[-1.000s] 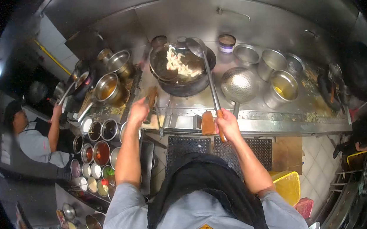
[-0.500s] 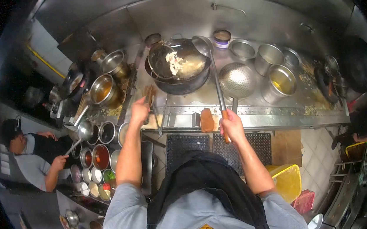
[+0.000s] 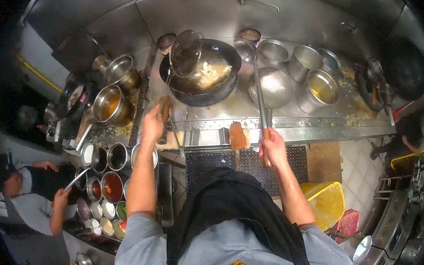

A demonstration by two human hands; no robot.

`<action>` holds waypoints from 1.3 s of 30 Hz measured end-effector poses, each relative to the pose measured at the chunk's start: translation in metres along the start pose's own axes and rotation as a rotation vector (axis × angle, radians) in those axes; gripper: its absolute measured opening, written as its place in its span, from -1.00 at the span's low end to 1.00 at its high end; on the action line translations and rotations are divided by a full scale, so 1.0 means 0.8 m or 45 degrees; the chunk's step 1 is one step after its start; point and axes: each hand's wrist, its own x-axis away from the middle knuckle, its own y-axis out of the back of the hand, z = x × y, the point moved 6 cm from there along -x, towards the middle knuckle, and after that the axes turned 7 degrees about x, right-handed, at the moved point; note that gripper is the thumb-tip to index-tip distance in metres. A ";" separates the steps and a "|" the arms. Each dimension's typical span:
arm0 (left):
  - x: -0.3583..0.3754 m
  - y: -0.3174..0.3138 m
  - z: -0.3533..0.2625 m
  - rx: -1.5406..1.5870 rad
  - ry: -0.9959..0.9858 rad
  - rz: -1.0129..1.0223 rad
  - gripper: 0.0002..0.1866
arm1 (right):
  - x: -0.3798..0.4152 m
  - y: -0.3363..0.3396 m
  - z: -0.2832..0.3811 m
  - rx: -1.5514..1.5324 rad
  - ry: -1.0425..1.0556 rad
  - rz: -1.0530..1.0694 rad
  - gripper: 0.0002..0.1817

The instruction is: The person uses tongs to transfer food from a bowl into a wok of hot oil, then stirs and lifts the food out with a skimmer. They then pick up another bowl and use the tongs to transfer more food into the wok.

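Observation:
My left hand [image 3: 152, 123] is closed around the wooden handle of a round strainer [image 3: 185, 53], tilted up over the left side of a large dark wok [image 3: 208, 98]. Pale pieces of food [image 3: 212, 74] lie in liquid inside the wok. My right hand [image 3: 273, 147] grips the wooden end of a long-handled ladle [image 3: 259, 93]. Its bowl is up beside the wok's right rim. Close by the ladle's shaft, a perforated metal skimmer [image 3: 272, 88] rests on the stove top.
Metal pots [image 3: 322, 92] stand to the right, one with yellow liquid. A pot of amber liquid [image 3: 108, 105] sits left. Several sauce and ingredient containers [image 3: 112, 186] line the lower left, where a co-worker [image 3: 31, 199] holds a ladle. A yellow bin [image 3: 324, 206] is below right.
The strainer has lifted and tipped up, with the food now in the wok beneath it. My right hand and the ladle have shifted slightly right.

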 end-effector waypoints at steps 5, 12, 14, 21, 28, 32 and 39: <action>-0.072 0.003 0.043 -0.083 -0.144 -0.122 -0.56 | -0.040 -0.014 0.009 0.145 -0.023 -0.016 -0.76; -0.109 -0.037 0.080 0.483 0.480 0.561 -0.46 | -0.148 -0.041 0.004 0.400 -0.053 -0.033 -0.77; -0.100 -0.040 0.069 0.679 0.616 0.579 -0.42 | -0.166 -0.051 0.001 0.520 -0.088 -0.028 -0.84; -0.078 -0.087 0.087 1.337 0.840 0.722 -0.26 | -0.170 -0.084 -0.004 0.175 -0.206 0.065 -0.86; -0.022 -0.045 0.096 1.466 0.730 0.652 -0.33 | -0.135 -0.080 0.021 0.240 -0.059 0.038 -0.87; -0.012 -0.009 0.093 1.258 0.656 0.523 -0.33 | -0.105 -0.072 0.034 0.189 -0.016 0.035 -0.80; -0.036 -0.001 0.086 0.265 0.078 0.252 -0.50 | -0.064 -0.060 0.039 0.078 0.077 0.051 -0.64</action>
